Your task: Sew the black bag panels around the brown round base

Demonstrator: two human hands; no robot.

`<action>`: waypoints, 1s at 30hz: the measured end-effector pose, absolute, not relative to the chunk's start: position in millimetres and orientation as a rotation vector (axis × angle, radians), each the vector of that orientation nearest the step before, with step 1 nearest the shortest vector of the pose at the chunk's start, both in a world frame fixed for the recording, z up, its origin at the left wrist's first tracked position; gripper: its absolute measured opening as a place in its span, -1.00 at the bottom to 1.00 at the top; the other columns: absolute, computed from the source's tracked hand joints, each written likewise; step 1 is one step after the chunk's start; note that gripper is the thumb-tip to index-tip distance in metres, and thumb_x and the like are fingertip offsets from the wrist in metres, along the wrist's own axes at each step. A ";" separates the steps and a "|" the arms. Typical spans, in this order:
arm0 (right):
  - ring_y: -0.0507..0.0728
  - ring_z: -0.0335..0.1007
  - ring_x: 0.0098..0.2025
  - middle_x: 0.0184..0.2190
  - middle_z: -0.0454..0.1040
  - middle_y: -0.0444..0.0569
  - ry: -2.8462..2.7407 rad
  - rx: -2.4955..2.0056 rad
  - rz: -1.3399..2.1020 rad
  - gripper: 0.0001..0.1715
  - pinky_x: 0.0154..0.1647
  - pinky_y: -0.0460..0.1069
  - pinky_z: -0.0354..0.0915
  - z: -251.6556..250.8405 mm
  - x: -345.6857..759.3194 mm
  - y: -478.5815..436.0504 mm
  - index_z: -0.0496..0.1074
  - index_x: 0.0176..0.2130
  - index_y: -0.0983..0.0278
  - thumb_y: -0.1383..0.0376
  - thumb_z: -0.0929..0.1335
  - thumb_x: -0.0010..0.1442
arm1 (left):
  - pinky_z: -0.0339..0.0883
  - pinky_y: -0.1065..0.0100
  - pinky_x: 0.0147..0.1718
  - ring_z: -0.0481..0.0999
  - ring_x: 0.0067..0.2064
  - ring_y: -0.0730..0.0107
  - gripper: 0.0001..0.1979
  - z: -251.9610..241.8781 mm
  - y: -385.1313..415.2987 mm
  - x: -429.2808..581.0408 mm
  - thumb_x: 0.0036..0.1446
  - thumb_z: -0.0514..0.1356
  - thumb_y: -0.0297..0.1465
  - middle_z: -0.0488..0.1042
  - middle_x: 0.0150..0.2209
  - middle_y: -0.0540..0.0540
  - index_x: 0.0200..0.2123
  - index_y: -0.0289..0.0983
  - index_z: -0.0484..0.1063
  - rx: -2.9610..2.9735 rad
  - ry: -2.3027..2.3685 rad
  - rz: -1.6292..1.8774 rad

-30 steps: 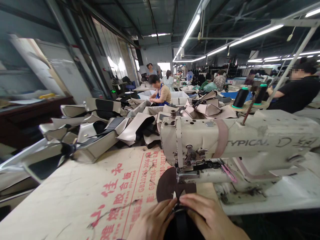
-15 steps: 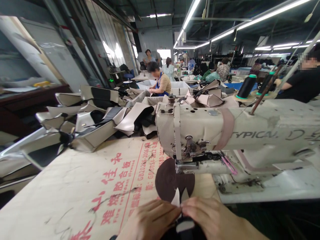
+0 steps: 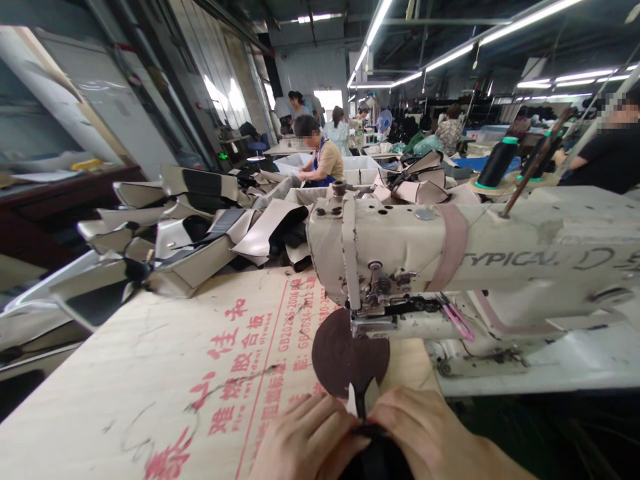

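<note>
Both hands are at the bottom of the view, closed on a black-and-beige sewn piece (image 3: 381,459) whose exact kind I cannot make out. My left hand (image 3: 310,435) grips its left side with bent fingers. From the right, my right hand (image 3: 423,427) pinches it, fingertips close to the left ones. Two pale pointed flaps (image 3: 371,395) stick up beyond the fingers, with a dark strip between them. Just past them lies a flat dark brown coil of tape (image 3: 337,353), partly under the head of the sewing machine (image 3: 395,247). Palms hide much of the piece.
A plywood board (image 3: 200,353) with red print forms the work surface. Beige-and-black sewn pieces (image 3: 195,263) are heaped at its far left. Black thread cones (image 3: 497,163) stand behind the machine. A co-worker (image 3: 325,160) sits beyond the heap; another person (image 3: 607,157) is at right.
My left fingers have curled more over the piece, and its pale oval patch no longer shows. The pale flaps now stand a little further apart. The view has shifted slightly.
</note>
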State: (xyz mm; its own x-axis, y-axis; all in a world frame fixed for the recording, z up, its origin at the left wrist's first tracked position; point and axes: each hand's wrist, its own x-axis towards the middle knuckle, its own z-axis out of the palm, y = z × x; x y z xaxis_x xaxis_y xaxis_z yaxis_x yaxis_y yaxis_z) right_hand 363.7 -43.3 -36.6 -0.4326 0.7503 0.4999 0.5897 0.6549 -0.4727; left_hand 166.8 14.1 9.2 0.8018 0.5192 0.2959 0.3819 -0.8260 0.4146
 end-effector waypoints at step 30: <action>0.09 0.22 -0.22 -0.29 0.32 -0.02 -2.092 -1.160 0.411 -0.81 -0.19 0.02 0.25 -25.2 358.8 -49.4 0.26 -0.21 0.31 0.44 0.12 0.27 | 0.34 0.30 -0.17 0.49 -0.15 0.30 -0.59 -10.2 -25.8 142.5 0.05 -0.04 -0.61 0.50 -0.17 -0.07 -0.08 -0.17 0.35 2.470 1.155 0.309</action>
State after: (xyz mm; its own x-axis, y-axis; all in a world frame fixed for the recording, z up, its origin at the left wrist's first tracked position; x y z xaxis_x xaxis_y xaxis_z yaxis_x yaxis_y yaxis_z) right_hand 358.8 -49.4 -25.2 -0.3544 0.8343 0.4223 0.6124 0.5483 -0.5695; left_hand 142.5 -25.8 -10.2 0.6348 0.7720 0.0317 0.6848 -0.5812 0.4397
